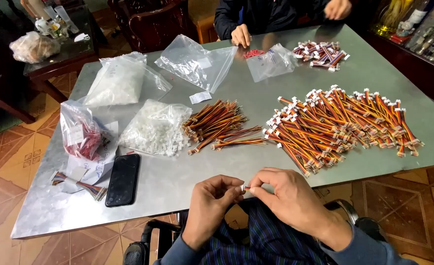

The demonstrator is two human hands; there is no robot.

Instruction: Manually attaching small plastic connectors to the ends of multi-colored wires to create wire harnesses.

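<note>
My left hand (212, 201) and my right hand (288, 196) meet at the near edge of the grey metal table (177, 181). Together their fingertips pinch a small white connector with short coloured wires (245, 188). Beyond my hands lies a loose bundle of orange, red and yellow wire pieces (217, 122). To its right spreads a large pile of wire harnesses with white connectors (339, 125). An open clear bag of white plastic connector housings (153, 128) lies left of the bundle.
A black phone (122, 179) lies face down at the left, beside a bag of red parts (82, 132) and papers. More clear bags sit further back. Another person's hand (240, 35) rests at the far edge near a smaller harness pile (321, 53).
</note>
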